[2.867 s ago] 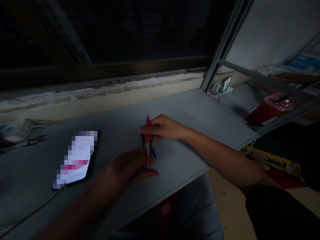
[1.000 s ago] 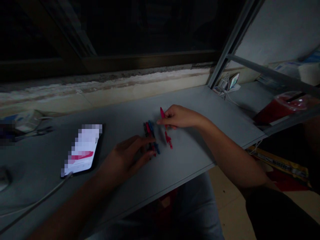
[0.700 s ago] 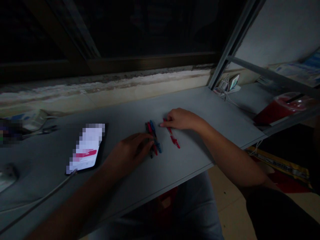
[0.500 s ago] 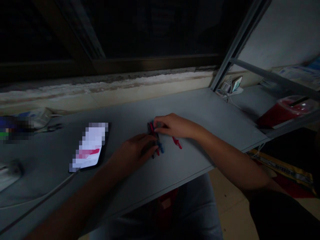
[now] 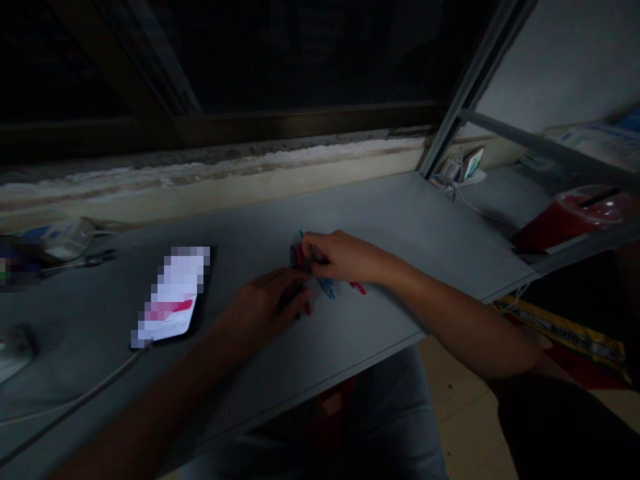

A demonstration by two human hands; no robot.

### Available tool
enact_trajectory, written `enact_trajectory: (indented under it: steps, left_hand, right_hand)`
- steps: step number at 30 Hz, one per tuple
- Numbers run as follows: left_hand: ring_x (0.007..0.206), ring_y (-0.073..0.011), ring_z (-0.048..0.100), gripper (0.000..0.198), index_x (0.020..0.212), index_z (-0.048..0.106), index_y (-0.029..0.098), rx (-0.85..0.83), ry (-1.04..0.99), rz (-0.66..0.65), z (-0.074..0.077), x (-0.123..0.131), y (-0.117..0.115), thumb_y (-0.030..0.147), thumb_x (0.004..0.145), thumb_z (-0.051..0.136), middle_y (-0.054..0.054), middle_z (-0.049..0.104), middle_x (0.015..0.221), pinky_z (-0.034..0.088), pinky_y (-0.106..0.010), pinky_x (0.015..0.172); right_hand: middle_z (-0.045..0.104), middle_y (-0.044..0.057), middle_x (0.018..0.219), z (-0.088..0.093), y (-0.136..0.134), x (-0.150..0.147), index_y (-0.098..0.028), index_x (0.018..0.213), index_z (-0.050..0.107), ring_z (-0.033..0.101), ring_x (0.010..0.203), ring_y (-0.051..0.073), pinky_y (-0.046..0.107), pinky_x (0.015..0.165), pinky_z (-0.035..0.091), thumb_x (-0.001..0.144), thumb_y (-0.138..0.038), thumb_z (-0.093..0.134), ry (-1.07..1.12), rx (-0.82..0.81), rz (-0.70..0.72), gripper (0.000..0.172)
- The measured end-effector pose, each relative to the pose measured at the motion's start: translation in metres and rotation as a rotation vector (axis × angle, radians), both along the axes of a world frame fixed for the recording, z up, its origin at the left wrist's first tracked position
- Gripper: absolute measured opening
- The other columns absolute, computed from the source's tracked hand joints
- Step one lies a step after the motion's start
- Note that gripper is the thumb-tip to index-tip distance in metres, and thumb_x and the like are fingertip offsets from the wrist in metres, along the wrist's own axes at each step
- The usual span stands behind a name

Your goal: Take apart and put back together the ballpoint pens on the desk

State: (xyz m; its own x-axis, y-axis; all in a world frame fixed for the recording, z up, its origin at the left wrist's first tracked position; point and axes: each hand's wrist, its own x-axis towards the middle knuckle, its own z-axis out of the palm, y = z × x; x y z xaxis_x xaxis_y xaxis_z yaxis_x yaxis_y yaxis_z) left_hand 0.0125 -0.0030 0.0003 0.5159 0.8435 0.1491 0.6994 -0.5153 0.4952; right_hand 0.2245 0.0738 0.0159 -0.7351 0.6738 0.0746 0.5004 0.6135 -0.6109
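Observation:
My left hand (image 5: 267, 297) curls over a dark pen (image 5: 293, 256) and a red pen (image 5: 308, 309), pinching them side by side near the middle of the desk. My right hand (image 5: 340, 257) is closed on a blue pen (image 5: 327, 288), whose ends stick out beyond the fingers. Another red pen (image 5: 358, 288) lies on the desktop beneath my right wrist, its upper part hidden. The dim light and my fingers hide the exact grip points.
A lit phone (image 5: 173, 297) with a cable lies left of my left hand. A metal post (image 5: 450, 143) rises at the desk's back right. Beyond it are a red container (image 5: 565, 217) and a small propped screen (image 5: 473, 163). The desk (image 5: 400, 213) backs onto a window ledge.
The blue pen has separated to the right from the dark and red pens, its lower end now closer to the loose red pen. My left hand has shifted slightly left.

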Motion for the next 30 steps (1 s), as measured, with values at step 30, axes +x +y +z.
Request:
enact_trajectory:
  steps: [30]
  left_hand:
    - [0.068, -0.0138, 0.068, 0.03, 0.128, 0.06, 0.018, 0.298, -0.07, 0.199, -0.001, -0.005, -0.005, 0.028, 0.102, 0.05, -0.008, 0.074, 0.106, 0.055, -0.025, 0.065]
  right_hand:
    - [0.044, -0.004, 0.041, 0.004, -0.002, -0.012, -0.021, 0.052, 0.044, 0.051, 0.043, 0.01, 0.024, 0.053, 0.044, 0.096, -0.071, 0.05, 0.598, -0.495, -0.281, 0.066]
